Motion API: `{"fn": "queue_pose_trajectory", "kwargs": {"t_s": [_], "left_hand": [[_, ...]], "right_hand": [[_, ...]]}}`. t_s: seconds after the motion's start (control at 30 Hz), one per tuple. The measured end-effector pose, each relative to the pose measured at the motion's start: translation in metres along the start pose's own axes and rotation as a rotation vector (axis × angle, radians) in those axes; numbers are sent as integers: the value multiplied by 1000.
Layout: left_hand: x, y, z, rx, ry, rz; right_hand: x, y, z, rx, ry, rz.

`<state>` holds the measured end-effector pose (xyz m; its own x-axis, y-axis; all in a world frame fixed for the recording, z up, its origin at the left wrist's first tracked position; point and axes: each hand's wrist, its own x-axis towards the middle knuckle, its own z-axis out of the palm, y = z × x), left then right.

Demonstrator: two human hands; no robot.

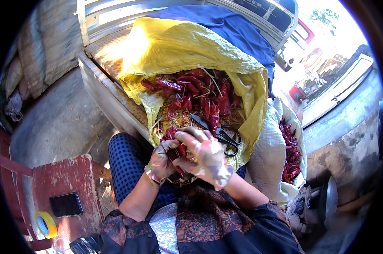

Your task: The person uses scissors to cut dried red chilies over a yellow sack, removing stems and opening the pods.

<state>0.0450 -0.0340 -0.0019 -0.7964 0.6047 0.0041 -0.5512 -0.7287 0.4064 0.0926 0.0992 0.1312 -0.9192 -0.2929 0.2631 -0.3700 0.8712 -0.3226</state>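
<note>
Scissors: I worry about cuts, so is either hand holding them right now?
No, the black scissors lie on the chillies in the yellow sack, beside the right hand.

A large yellow woven plastic sack (187, 51) lies open before the person, its mouth full of dried red chillies. Just to its right stands a white woven sack (269, 156), also open. At lower left, a dark-screened flat phone (66, 205) rests on a red stool (73, 178).

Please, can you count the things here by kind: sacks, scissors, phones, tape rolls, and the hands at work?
Sacks: 2 (yellow sack, white sack)
Scissors: 1
Phone: 1
Tape roll: 1
Hands: 2 (left hand, right hand)
Total: 7
</note>
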Motion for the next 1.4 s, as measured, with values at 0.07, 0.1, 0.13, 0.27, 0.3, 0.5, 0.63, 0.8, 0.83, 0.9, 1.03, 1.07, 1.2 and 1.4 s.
{"fn": "queue_pose_trajectory", "kwargs": {"t_s": [0.07,0.1,0.13,0.27,0.3,0.5,0.63,0.8,0.83,0.9,1.03,1.07,1.2,1.4], "left_hand": [[4,-3,1,-40,-29,-45],[8,-2,1,-11,-21,-51],[8,-2,-1,20,-10,-55],[8,6,-21,-338,-147,-153],[6,6,-10,-246,-107,-108],[1,-3,35,-189,-161,-144],[-1,-10,48,-11,-297,-110],[5,-23,66,-18,-447,-174],[3,-25,68,-18,-421,-167],[3,-17,63,1,-386,-150],[13,8,45,-293,-335,-127],[15,12,44,-366,-283,-130],[21,8,18,-525,-184,-189],[20,21,9,-349,-384,-48]], "right_hand": [[-3,-8,15,-131,19,87],[-5,-8,22,-150,29,82],[-6,-7,28,-165,38,76],[-2,-6,27,-236,46,38],[0,-8,22,-200,38,61],[-7,13,24,-144,131,101],[-15,27,3,90,148,93],[-29,53,-24,280,438,129],[-31,67,-34,101,540,145],[-43,108,-62,619,780,145],[-102,206,-130,-806,749,543],[-114,213,-139,-873,637,677],[-102,212,-119,-720,502,599],[-12,103,-36,-278,33,415]]}}
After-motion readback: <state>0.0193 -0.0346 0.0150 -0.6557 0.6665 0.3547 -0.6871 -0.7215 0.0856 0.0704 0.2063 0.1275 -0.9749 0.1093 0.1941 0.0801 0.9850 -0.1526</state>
